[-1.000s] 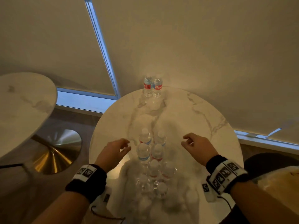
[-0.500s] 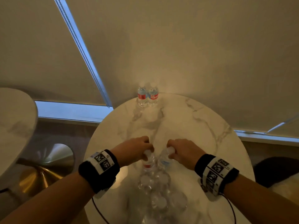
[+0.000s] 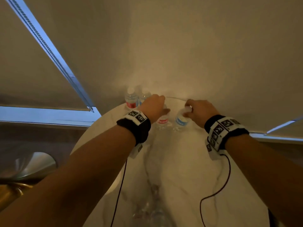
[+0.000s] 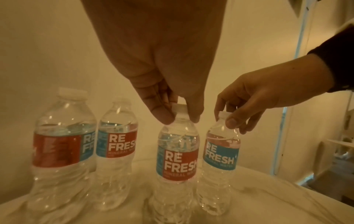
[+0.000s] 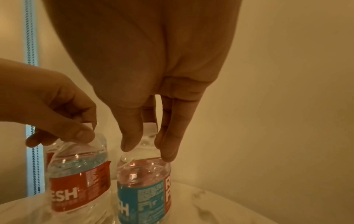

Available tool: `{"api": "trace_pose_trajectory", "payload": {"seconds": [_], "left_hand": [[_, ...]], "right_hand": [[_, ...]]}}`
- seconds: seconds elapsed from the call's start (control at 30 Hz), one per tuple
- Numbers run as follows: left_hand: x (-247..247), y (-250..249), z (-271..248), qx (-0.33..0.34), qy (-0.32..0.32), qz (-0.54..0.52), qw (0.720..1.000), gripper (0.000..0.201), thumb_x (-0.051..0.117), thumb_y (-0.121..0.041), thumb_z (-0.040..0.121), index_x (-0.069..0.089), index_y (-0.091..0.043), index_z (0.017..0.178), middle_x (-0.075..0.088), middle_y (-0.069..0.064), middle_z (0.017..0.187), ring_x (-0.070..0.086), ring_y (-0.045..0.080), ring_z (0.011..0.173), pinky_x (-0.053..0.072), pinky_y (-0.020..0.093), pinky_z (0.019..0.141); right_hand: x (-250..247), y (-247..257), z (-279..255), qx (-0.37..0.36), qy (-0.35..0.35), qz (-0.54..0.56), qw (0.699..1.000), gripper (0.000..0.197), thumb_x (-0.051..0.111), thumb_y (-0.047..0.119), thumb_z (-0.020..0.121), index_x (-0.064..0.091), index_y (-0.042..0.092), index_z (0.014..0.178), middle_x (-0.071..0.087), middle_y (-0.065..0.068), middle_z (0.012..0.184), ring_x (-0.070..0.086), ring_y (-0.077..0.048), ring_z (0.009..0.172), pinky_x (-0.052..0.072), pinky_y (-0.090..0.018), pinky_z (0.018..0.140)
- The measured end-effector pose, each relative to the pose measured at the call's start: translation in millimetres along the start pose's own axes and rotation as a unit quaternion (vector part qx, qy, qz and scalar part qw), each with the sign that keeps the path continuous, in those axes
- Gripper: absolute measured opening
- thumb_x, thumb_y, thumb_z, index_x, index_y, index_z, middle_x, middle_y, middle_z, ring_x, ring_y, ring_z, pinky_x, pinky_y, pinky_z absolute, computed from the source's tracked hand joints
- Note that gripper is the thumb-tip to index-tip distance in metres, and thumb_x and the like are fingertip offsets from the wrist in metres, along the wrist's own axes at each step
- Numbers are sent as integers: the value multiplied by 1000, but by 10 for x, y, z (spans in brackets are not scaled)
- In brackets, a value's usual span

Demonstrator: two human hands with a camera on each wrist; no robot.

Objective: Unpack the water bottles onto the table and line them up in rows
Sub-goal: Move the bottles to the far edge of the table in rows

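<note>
A round, white marble tabletop [image 3: 180, 169] fills the middle of the head view, with pale roller blinds [image 3: 213, 46] rising behind its far edge. Both forearms reach across the tabletop to that far edge, each wrist wrapped in a black band with printed markers.

At the far edge stand four clear water bottles in one row, all upright. The left wrist view shows the whole row and the "REFRESH" red and blue labels; the head view shows only parts of it behind the hands. The leftmost bottle [image 4: 61, 145] and the second bottle [image 4: 116, 151] stand free, close together.

The left hand [image 3: 153, 106] holds the third bottle [image 4: 177, 159] from above, its grip pinching the white cap between thumb and fingertips [image 4: 162, 115]. Just beside it, the right hand [image 3: 202, 111] holds the fourth bottle [image 4: 220, 156] the same way, its grip pinching the cap and neck. The right wrist view shows only these two bottles; whether their bases rest on the tabletop cannot be told.

At the near edge of the tabletop, the head view shows a blurred, clear plastic pack [image 3: 152, 213]; what it holds cannot be made out
</note>
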State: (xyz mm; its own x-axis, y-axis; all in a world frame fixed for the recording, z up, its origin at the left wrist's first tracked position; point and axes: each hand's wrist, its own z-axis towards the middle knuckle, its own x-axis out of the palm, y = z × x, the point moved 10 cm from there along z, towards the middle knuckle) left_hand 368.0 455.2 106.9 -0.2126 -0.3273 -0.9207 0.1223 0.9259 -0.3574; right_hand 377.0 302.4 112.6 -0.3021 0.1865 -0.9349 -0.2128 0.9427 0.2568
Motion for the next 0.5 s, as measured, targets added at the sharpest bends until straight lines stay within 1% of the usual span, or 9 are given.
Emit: {"api": "trace_pose_trajectory", "payload": {"seconds": [0.1, 0.17, 0.27, 0.37, 0.43, 0.5], "left_hand": [[-48, 81, 265, -13, -14, 2, 1000, 45, 59, -43, 97, 57, -2, 115, 61, 21, 115, 60, 38, 106, 34, 33, 75], [-60, 135, 403, -19, -18, 6, 1000, 45, 60, -44, 96, 58, -2, 114, 61, 19, 112, 61, 36, 102, 36, 34, 73], [-105, 186, 528, -18, -29, 20, 999, 45, 63, -44, 94, 60, -3, 112, 62, 19, 110, 62, 36, 99, 38, 34, 73], [-155, 239, 578, -14, -42, 25, 999, 43, 65, -43, 92, 62, -4, 111, 63, 18, 109, 61, 33, 94, 38, 33, 73], [-183, 279, 598, -12, -49, 27, 998, 42, 66, -43, 91, 63, -5, 108, 62, 15, 104, 55, 27, 85, 37, 33, 72], [-186, 308, 609, -11, -52, 30, 998, 42, 67, -43, 90, 63, -5, 106, 58, 12, 96, 52, 26, 84, 36, 33, 72]], "right_hand": [[4, -3, 315, -19, 8, -6, 1000, 31, 65, 27, 89, 59, 25, 120, 58, -14, 105, 57, -34, 100, 42, -35, 80], [3, 38, 458, -33, 22, 11, 999, 30, 66, 23, 88, 60, 28, 117, 52, -10, 102, 56, -31, 96, 41, -33, 79], [-46, 149, 607, -61, 15, 17, 998, 22, 69, 24, 85, 66, 26, 107, 52, -6, 100, 54, -25, 89, 38, -30, 76], [-45, 263, 673, -92, 1, 35, 995, 20, 68, 16, 84, 69, 24, 102, 52, -4, 101, 50, -20, 87, 37, -28, 77], [-16, 326, 687, -109, 4, 65, 992, 24, 68, 10, 81, 69, 24, 100, 55, -5, 105, 53, -21, 90, 40, -28, 79], [14, 383, 680, -123, 5, 88, 988, 28, 68, 8, 79, 67, 23, 102, 57, -5, 108, 56, -22, 94, 45, -31, 81]]}}
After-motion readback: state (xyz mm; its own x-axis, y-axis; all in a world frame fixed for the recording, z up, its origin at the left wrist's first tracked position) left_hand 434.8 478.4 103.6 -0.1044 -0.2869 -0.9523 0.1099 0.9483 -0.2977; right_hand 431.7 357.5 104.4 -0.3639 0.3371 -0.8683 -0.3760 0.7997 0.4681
